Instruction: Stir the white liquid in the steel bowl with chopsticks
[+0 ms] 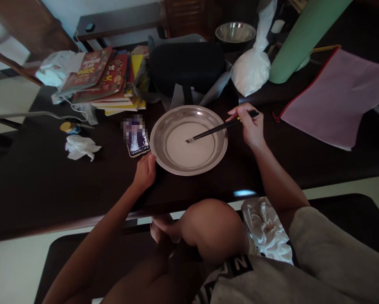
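- One dark bench [34, 181] carries everything.
- One steel plate [222, 145] of white batter sits mid-bench.
- Two hands: right hand [251, 126] clamped on two chopsticks [221, 127]; left hand [145, 171] curled against the plate's left rim.
- One phone [137, 141] lies just left.

A lived-in home, seen at a cluttered dark wooden table

The table [43, 181] carried a stack of children's books [103, 80], a phone [137, 143], a crumpled tissue [80, 147], a tied bag of white powder [252, 67] and a steel bowl [235, 33]; wooden furniture [189, 17] stood behind, over a pale tiled floor [12, 270].
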### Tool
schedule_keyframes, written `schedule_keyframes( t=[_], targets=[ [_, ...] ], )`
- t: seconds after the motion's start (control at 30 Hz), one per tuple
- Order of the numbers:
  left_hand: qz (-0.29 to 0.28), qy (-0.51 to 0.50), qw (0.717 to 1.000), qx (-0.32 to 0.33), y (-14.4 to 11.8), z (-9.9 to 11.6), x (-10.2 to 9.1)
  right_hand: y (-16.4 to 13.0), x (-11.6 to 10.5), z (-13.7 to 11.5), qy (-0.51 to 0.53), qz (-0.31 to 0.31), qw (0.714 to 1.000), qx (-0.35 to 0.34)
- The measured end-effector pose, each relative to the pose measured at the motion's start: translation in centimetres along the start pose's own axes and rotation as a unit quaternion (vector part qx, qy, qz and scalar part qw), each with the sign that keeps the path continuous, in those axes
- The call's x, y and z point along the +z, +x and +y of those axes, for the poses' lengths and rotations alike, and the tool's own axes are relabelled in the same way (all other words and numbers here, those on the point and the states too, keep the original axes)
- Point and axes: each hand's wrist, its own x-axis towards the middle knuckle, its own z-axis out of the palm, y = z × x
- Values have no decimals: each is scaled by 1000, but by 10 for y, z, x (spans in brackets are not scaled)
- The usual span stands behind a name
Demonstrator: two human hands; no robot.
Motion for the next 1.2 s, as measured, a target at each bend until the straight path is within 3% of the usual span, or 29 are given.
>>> schedule_keyframes(
  t=[0.07, 0.2, 0.4, 0.57, 0.8, 0.97, 1.13, 1.2],
  targets=[
    [1, 4, 1000, 2, 0, 0, 0, 0, -1, 1, 2, -2, 1000, 7],
    [6, 7, 1000, 5, 0, 0, 0, -1, 1, -2, 0, -69, 998, 1],
    [3, 4, 1000, 2, 1, 1, 0, 0, -1, -2, 4, -9, 1000, 7],
    [10, -2, 1000, 7, 1, -1, 0, -2, 1, -3, -8, -81, 996, 18],
    [6, -2, 1000, 6, 0, -1, 0, 0, -1, -1, -16, 5, 1000, 16],
    [6, -7, 1000, 0, 0, -1, 0, -3, 2, -2, -13, -80, 997, 13],
    [0, -1, 1000, -2, 0, -1, -1, -1, -1, 0, -2, 5, 1000, 8],
    [3, -3, 1000, 0, 0, -1, 0, -1, -1, 0, 11, 5, 1000, 8]
  ],
)
